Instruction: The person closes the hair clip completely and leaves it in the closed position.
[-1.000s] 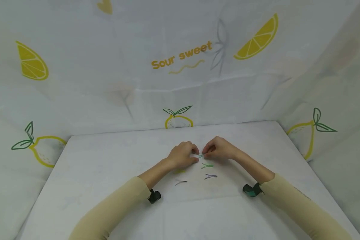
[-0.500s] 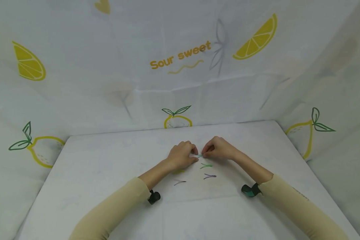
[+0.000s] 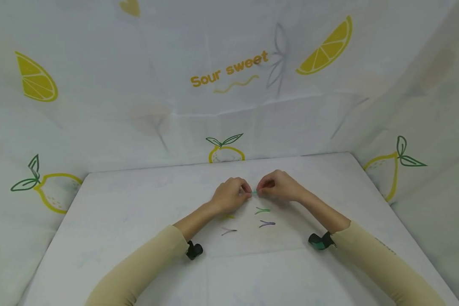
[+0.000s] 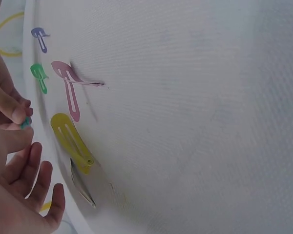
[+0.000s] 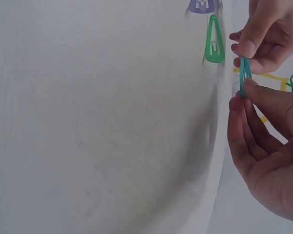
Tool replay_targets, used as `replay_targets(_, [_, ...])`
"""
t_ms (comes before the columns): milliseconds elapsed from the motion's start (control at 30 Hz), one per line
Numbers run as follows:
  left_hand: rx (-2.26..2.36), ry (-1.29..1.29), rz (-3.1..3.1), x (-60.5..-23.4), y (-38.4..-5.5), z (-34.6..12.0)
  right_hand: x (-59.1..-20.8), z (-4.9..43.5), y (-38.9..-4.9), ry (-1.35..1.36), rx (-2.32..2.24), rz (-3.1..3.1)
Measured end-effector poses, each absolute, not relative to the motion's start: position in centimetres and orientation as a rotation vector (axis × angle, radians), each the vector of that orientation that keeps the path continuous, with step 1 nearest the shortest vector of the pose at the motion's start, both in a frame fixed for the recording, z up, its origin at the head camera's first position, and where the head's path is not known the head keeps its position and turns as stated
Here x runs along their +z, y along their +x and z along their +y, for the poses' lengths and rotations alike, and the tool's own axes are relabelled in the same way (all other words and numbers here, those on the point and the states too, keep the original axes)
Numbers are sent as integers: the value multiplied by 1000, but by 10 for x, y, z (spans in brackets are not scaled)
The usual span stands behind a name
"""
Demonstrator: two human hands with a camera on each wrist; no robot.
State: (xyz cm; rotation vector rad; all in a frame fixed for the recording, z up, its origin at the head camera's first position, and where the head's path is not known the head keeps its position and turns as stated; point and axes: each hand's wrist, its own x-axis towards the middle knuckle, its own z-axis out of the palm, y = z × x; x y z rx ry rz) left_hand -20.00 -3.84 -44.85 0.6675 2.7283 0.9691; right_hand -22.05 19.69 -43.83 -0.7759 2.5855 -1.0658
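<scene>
A teal snap hair clip (image 5: pixel 242 75) is held between the two hands, over the far part of the table. The left hand (image 3: pixel 229 194) pinches one end of it between thumb and fingers. At the other end, the right hand (image 3: pixel 280 185) grips it between thumb and fingertips, its remaining fingers loosely bent. Fingers cover both ends of the clip. Closer to the person lie a green hair clip (image 3: pixel 262 210) and a purple hair clip (image 3: pixel 267 223). A yellow hair clip (image 4: pixel 71 139) and a pink hair clip (image 4: pixel 72 100) lie by the left forearm, the pink one with its arms spread.
The white table (image 3: pixel 137 199) backs onto a white cloth (image 3: pixel 137 127) printed with lemons. Black wrist cameras (image 3: pixel 194 250) hang under both forearms, close above the tabletop.
Both hands have shifted slightly away from the person with the teal clip. The left thumb and fingers have come together on its end, and its spread arms look narrower. The other clips stay put.
</scene>
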Motion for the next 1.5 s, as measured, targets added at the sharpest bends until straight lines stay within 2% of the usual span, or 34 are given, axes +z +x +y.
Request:
replay_targets(600, [1219,623,2602,-444,-203,-42,-434,202,-221,-778,-1263,2481])
replay_targets(1500, [1272,690,2572,-436,-203,-45,-429,205,-221,-730,-1329,2372])
